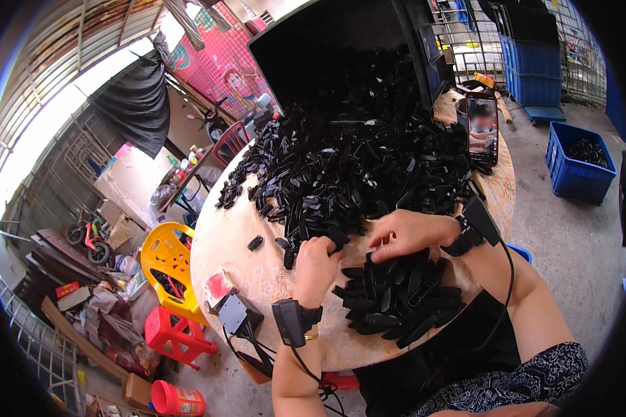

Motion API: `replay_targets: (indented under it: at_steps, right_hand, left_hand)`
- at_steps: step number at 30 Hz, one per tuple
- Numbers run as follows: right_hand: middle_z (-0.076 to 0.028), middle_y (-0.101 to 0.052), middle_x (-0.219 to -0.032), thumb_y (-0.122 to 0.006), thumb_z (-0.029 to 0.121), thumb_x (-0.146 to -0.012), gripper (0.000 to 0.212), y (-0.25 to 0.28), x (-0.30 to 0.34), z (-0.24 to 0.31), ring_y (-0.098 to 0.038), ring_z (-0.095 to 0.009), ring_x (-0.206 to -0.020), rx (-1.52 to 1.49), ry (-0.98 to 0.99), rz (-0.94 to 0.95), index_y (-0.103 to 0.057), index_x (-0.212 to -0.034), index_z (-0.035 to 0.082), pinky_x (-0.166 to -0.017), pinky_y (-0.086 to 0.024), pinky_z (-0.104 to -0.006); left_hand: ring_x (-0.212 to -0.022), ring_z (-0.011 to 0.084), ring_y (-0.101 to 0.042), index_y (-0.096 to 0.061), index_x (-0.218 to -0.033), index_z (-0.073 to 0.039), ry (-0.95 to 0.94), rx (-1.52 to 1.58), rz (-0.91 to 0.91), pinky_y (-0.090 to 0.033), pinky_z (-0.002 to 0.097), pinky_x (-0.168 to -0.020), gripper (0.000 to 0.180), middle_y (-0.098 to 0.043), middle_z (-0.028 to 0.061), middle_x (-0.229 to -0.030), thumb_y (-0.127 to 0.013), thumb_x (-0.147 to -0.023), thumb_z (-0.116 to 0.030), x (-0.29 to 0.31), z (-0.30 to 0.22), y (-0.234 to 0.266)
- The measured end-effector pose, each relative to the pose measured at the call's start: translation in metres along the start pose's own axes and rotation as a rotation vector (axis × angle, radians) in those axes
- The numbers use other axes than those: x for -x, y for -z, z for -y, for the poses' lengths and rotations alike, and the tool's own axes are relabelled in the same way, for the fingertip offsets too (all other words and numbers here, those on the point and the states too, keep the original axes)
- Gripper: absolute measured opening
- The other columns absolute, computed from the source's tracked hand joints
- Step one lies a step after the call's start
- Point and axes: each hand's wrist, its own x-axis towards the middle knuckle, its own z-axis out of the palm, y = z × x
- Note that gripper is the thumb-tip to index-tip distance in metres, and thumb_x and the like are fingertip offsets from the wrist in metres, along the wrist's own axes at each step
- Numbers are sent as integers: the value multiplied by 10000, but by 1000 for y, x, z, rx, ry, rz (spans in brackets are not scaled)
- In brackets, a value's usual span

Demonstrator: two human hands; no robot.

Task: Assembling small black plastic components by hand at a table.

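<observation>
A large heap of small black plastic pieces [341, 167] covers the far part of the round table. At the heap's near edge, my left hand [316, 265] has its fingers closed on a dark black plastic piece [337, 236]. Just to its right is my right hand [412, 233], its fingers bent together over the far edge of a smaller pile of long black plastic pieces [403, 295]. What those fingers hold, if anything, is hidden. Both wrists wear black strapped devices with cables. One loose black piece [255, 243] lies apart on the left of the tabletop.
The patterned tablecloth [219, 208] shows on the left. A phone [481, 128] stands at the right edge. A grey box with cables [238, 313] sits at the left rim. Yellow chair [163, 260], red stool [177, 337] and blue crate [577, 174] stand around.
</observation>
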Motion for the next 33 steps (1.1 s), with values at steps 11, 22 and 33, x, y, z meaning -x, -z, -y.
replay_targets:
  at_steps: [11,22,33]
  right_hand:
    - [-102,-571,-978,-683,184,-743,297,-16,-14,-24,-568,-279,-901,726,-156,-443,-625,-1009,64,-718,-491,-357]
    - [-57,-623,-890,-663,106,-750,210,-24,-20,-8,-583,-271,-852,487,205,-344,-653,-955,60,-735,-493,-347]
    - [-128,-595,-836,-618,148,-831,193,-31,-12,-20,-593,-281,-760,155,16,-444,-666,-952,5,-660,-472,-347]
  left_hand:
    - [-627,79,-567,-522,-1015,31,193,595,-8,-470,219,-571,401,-636,72,-695,-767,-723,-93,-9,-14,-3]
    - [-655,79,-554,-528,-1107,6,324,1006,54,-443,196,-565,239,-656,56,-897,-547,-923,-146,-17,3,-3]
    - [-891,324,-527,-667,-954,-72,-207,-40,88,-449,373,-785,280,-593,109,-923,-666,-681,-9,-6,4,-8]
